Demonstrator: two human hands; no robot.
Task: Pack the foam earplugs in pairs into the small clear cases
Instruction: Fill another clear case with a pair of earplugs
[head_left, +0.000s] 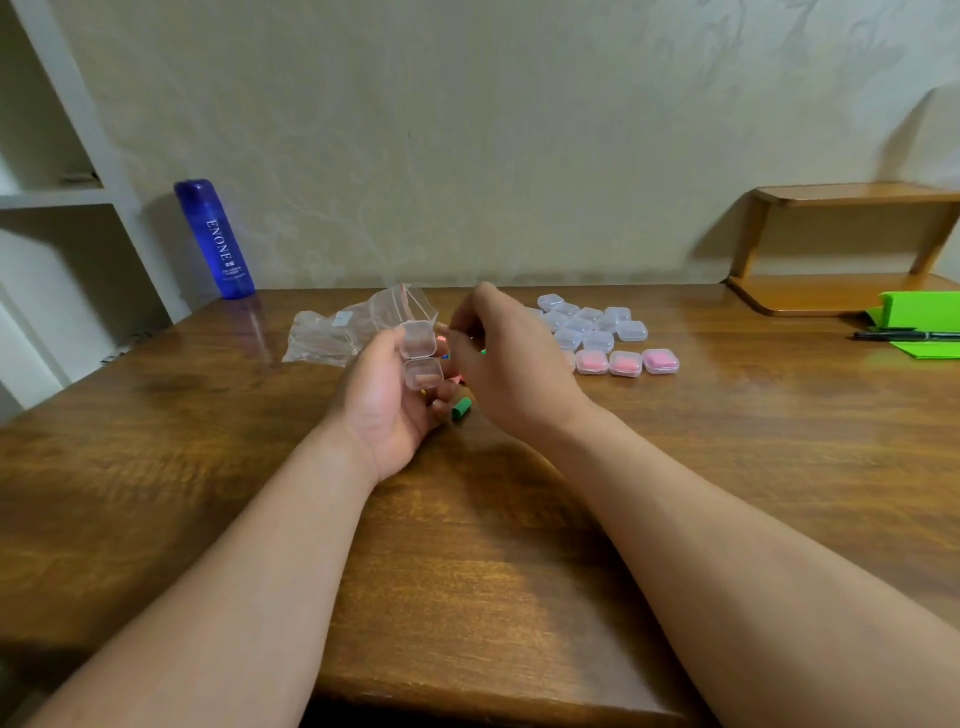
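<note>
Access governed placement: my left hand (387, 400) gripped the open clear case (420, 354), cavity up for loading, while my right hand (501, 364) hovered just beside it, whether pinching anything I could not tell, near a green earplug (461, 409) on the desk (467, 571).

Blue bottle (214, 240), green earplug (461, 408), three pink-filled cases (625, 362) – brown wood-grain table (208, 441), bright green paper (919, 327)

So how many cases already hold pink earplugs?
3: left case, middle case, right case, in a row beside the right hand; it may hide more.
</note>
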